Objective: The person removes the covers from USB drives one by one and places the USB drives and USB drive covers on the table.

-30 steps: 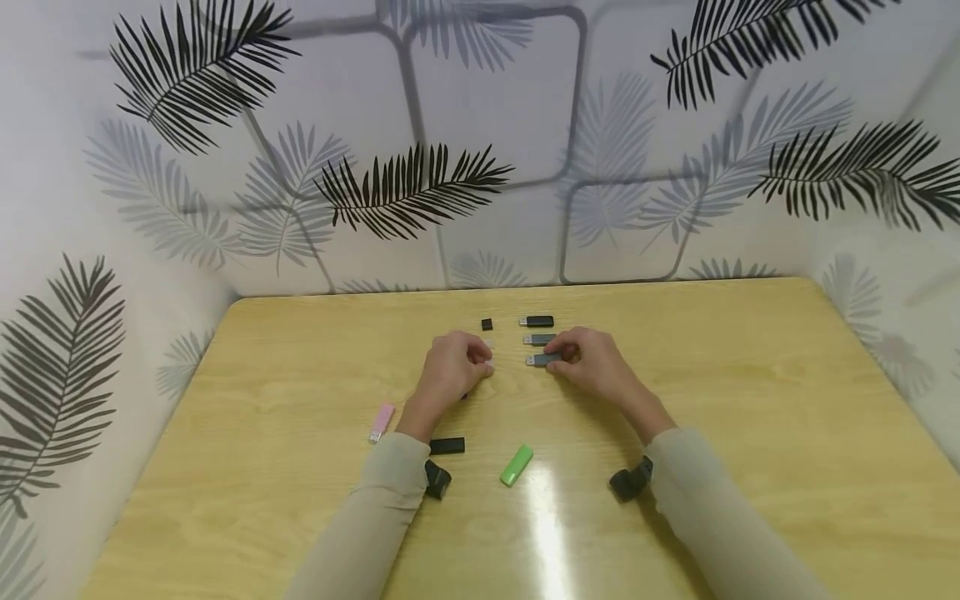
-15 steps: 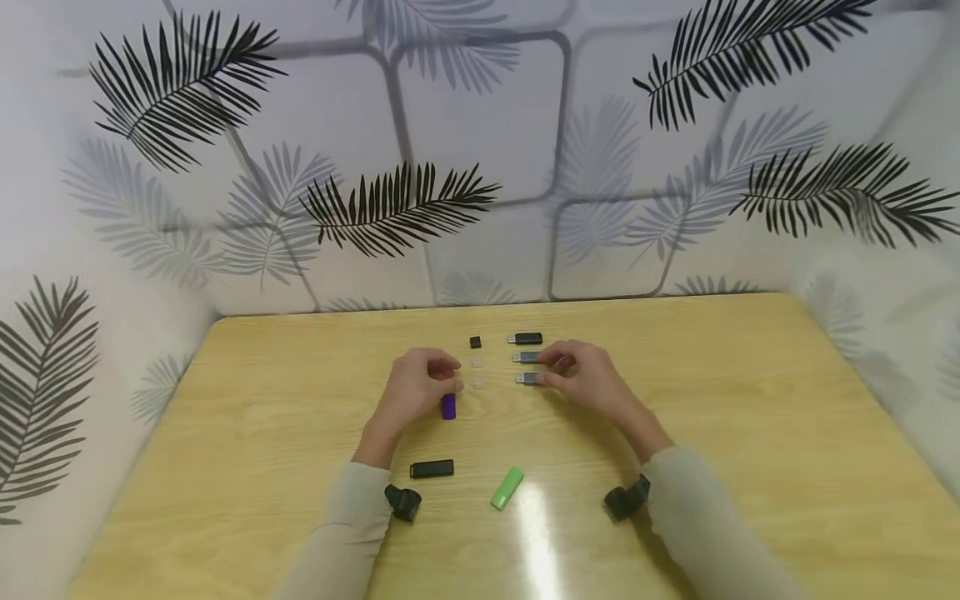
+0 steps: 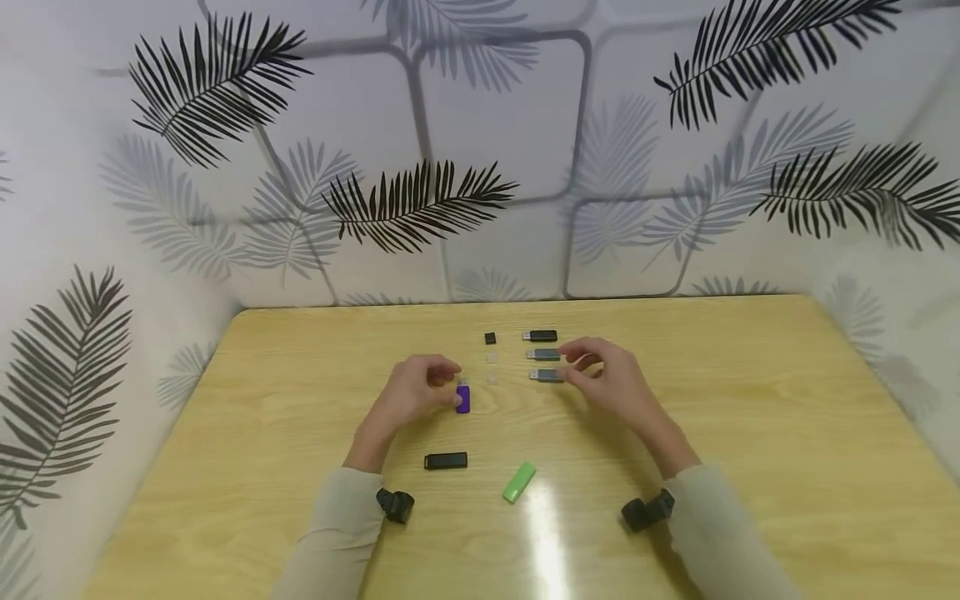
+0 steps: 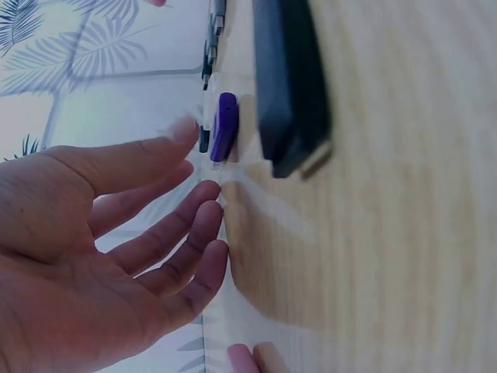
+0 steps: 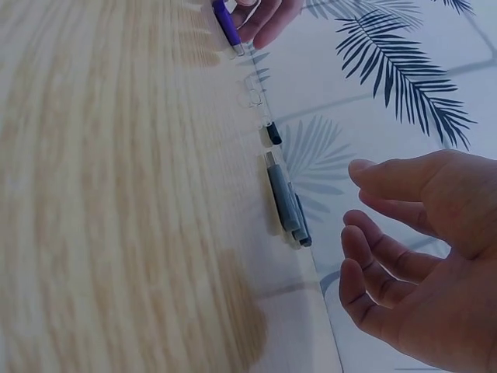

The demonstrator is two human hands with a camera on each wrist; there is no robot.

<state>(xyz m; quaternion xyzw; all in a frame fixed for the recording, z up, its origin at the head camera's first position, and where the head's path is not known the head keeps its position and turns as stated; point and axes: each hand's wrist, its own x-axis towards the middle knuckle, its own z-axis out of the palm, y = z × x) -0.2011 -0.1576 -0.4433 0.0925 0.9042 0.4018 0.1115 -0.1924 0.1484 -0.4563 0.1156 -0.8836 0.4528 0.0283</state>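
My left hand (image 3: 416, 390) hovers beside a purple USB stick (image 3: 463, 400), its thumb and fingers apart; in the left wrist view the thumb tip overlaps the area near that stick. Just right of the lower grey USB stick (image 3: 546, 376) is my right hand (image 3: 606, 372), with relaxed fingers holding nothing. Another grey USB stick (image 3: 543, 354) and a black USB stick (image 3: 540, 336) lie above it in a column. To their left are a black cap (image 3: 490, 338) and two clear caps (image 3: 491, 357) (image 3: 492, 380), one per row.
Nearer the body lie a larger black USB stick (image 3: 446, 461) and a green stick (image 3: 519, 482). A pink stick (image 4: 242, 359) shows in the left wrist view; the left forearm hides it from the head view. The wooden table (image 3: 300, 350) meets a leaf-patterned wall covering behind.
My left hand has drawn left and back from the clear caps to the purple USB stick. My right hand has come off the lower grey stick, moving slightly right. The head view shifted.
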